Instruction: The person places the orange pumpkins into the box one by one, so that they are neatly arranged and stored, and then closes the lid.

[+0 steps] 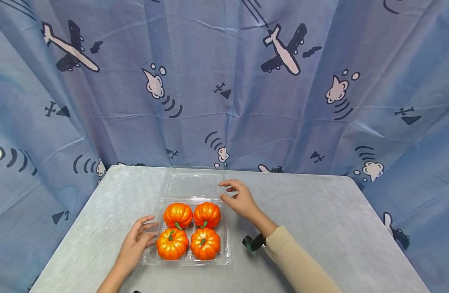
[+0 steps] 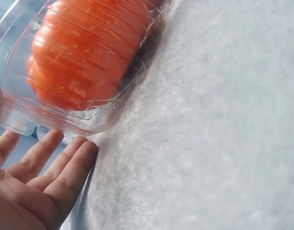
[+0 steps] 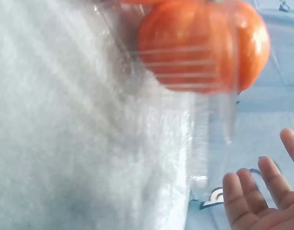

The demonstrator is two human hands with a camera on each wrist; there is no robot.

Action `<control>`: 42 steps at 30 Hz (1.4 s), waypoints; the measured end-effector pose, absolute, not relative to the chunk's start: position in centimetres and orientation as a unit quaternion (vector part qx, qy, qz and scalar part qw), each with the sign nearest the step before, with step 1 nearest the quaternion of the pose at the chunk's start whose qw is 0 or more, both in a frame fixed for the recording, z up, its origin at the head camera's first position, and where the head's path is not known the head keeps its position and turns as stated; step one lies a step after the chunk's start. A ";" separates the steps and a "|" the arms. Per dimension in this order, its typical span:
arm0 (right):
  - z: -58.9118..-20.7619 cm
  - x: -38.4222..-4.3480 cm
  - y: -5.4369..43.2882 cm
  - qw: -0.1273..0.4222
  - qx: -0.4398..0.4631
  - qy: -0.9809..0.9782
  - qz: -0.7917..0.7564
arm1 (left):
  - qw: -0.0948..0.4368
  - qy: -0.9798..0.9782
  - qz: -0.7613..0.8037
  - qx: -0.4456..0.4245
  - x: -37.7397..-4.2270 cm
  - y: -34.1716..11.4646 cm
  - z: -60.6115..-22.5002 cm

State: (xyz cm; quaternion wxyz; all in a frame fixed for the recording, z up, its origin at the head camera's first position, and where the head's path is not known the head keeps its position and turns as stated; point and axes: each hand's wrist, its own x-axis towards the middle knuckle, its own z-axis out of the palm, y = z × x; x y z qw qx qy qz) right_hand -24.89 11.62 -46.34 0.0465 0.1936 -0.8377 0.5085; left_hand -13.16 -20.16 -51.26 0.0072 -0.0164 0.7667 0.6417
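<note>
Several shiny orange toy pumpkins (image 1: pixel 205 244) with green stems sit in two rows in a clear plastic clamshell box (image 1: pixel 226 249). Its transparent lid (image 1: pixel 193 185) is folded back flat toward the curtain. My left hand (image 1: pixel 134 243) is at the box's left wall, fingers spread and loosely bent; in the left wrist view the fingertips (image 2: pixel 91 149) come right up to the box's edge. My right hand (image 1: pixel 242 199) hovers by the lid's right edge, thumb and fingers apart with nothing between them. The right wrist view shows its fingers (image 3: pixel 235 201) relaxed, apart from a pumpkin (image 3: pixel 199 48).
The box stands on a light grey table (image 1: pixel 312 219), left of its middle. A blue curtain (image 1: pixel 195 93) printed with airplanes hangs behind the table's far edge. My right wrist wears a black band (image 1: pixel 254 243) below the beige sleeve (image 1: pixel 297 260).
</note>
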 end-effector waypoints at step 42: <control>-49.5 -27.5 11.8 0.002 0.086 -0.832 0.548 | -0.001 0.762 0.647 -0.013 -13.0 -20.1 -51.5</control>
